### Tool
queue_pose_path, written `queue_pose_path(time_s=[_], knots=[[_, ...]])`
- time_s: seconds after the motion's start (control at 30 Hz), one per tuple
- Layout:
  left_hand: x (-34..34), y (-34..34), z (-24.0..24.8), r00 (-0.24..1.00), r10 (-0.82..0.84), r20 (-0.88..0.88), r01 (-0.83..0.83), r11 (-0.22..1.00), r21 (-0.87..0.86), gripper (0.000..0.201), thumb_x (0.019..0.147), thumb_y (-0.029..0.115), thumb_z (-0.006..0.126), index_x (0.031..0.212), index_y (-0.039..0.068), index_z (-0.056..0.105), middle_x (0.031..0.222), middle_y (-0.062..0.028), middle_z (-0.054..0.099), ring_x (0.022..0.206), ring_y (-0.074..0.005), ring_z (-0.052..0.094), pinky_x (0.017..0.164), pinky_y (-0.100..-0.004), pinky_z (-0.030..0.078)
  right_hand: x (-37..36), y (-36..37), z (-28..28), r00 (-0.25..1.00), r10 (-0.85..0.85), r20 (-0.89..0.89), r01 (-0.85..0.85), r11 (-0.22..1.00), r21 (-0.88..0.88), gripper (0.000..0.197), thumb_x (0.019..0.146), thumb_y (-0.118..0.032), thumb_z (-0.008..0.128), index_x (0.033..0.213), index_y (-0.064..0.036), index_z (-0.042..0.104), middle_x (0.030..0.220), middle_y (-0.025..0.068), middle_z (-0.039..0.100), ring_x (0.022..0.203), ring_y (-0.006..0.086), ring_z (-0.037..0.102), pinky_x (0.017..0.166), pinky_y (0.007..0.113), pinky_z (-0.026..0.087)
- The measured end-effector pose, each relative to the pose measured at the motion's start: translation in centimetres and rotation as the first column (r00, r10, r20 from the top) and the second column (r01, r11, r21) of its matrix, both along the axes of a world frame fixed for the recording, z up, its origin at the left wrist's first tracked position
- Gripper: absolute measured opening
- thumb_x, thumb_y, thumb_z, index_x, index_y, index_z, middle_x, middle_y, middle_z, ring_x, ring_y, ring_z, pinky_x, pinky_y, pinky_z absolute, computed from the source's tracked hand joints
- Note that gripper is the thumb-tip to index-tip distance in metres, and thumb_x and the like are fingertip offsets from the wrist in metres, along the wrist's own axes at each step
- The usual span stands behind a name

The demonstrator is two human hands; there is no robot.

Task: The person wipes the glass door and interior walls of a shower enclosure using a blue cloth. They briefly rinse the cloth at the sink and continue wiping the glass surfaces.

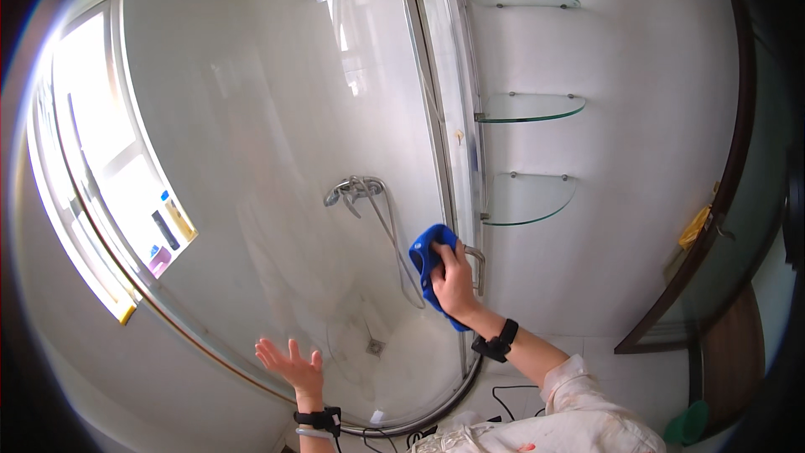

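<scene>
My right hand (455,285) is closed around a bunched blue cloth (426,256), held up against or just before the curved glass shower door near its edge. Whether the cloth touches the glass, I cannot tell. Right beside that hand is the metal door handle (478,270). Lower and to the left, my left hand (295,369) is raised with its fingers spread and nothing in it. Through the shower glass (251,134) a chrome mixer tap (356,191) with a hose shows on the wall.
Three glass corner shelves (532,107) project from the wall on the right. At the far right stands a dark-framed door (738,201) with a yellow cloth (694,228) by it. Several bottles (178,216) rest on the window sill at left. A green container (688,424) is at lower right.
</scene>
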State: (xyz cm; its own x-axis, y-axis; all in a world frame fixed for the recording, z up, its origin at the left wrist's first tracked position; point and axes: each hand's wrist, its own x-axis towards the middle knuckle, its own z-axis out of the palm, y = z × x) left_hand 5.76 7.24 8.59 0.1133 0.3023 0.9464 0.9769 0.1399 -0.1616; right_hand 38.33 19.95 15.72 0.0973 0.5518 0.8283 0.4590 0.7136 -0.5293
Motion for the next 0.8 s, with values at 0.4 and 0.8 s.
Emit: queue_pose_path(time_s=[0.4,0.8], knots=[[15.0,-1.2,0.6,0.400,-0.746,0.532,0.840,0.530,0.112,0.097,0.082,0.059,0.061,0.143,0.009,0.005,0.142,-0.0290,0.021,0.132,-0.0444,0.028,0.104,-0.0543,0.030,-5.2,-9.7,1.6,0.756,0.655,-0.019,-0.650,0.746,-0.144,0.026,0.079,0.002,0.052,0.104,-0.0067,0.050,0.091,0.0214,0.053,0.081,0.0420,0.055,0.069,0.046,0.045],[8.5,2.1,8.7,0.851,-0.524,-0.022,0.521,0.849,-0.090,0.029,0.057,0.020,0.072,0.082,0.012,0.061,0.101,-0.0132,0.060,0.068,-0.0261,0.060,0.052,-0.0330,0.049,2.3,1.4,16.4,0.955,-0.286,0.081,0.203,0.827,0.524,0.038,0.078,-0.010,0.062,0.115,-0.0039,0.055,0.106,0.0147,0.055,0.097,0.0325,0.050,0.083,0.043,0.040]])
